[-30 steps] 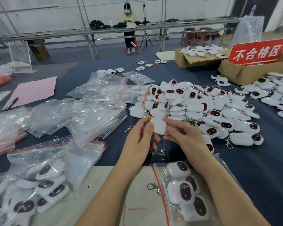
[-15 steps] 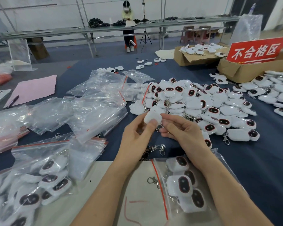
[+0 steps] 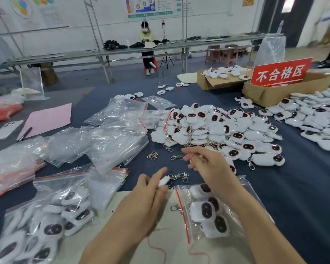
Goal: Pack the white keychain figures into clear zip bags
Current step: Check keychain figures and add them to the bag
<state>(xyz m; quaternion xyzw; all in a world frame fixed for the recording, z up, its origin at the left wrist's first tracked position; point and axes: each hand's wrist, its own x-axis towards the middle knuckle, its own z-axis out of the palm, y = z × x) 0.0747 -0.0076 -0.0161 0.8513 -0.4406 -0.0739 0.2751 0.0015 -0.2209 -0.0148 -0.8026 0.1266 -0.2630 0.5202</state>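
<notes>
1. Low in the middle of the frame, the left hand (image 3: 151,191) pinches one white keychain figure (image 3: 164,181) between its thumb and fingers. This grip is closed on the figure.
2. Just to the lower right of that figure, a clear zip bag (image 3: 196,233) with a red zip strip (image 3: 181,210) lies on the table (image 3: 293,187). A few figures are already inside it.
3. The bag's mouth is at the red strip and faces left, toward the left hand. The strip runs up and down the frame, and the bag stretches off to the right. I think the figure only needs a short trip right and down to slide in through the mouth.
4. The left hand is nearer the mouth. The right hand (image 3: 210,164) is higher in the frame, and its forearm lies across the bag. Its fingers curl a little near a metal clasp (image 3: 176,157), but the picture is blurry there, so I cannot tell if that grip holds anything.
5. A big pile of loose figures (image 3: 217,128) sits right of the middle.
6. At the upper right, a red sign (image 3: 280,73) says "不合格区" in white. The wall posters are too blurry to read.
</notes>
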